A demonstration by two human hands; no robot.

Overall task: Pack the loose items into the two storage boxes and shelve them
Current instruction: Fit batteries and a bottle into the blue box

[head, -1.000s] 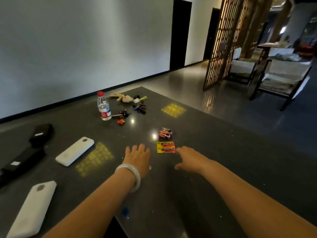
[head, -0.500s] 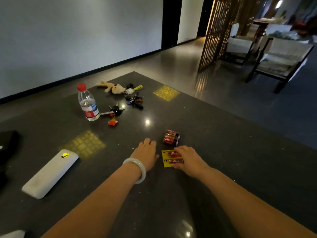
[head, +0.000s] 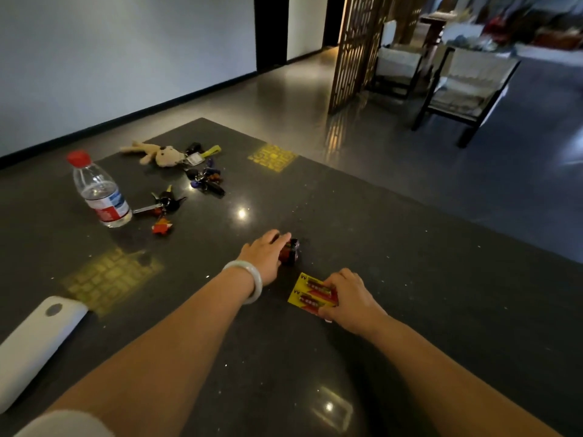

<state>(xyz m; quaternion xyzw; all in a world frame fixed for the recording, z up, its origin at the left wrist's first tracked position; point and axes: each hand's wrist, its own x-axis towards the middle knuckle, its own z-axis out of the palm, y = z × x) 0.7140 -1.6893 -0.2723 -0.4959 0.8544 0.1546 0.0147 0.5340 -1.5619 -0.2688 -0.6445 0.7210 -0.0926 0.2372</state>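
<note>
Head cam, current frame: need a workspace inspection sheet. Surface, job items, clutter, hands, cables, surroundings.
Surface: dark glossy table, with light glare and yellow patterned patches.
Job's things: yellow AA battery card lying flat; red battery bundle; plush toy with key bunches at the far side; white oblong case at the near left edge. No storage boxes seen.
Clutter: water bottle, upright, red cap on.
Hands: left hand rests on the battery bundle, grasp unclear; right hand has its fingers curled on the battery card.
Cables: nothing seen.
Surroundings: grey wall, dark doorways, wooden lattice screen, chairs on a polished floor.
</note>
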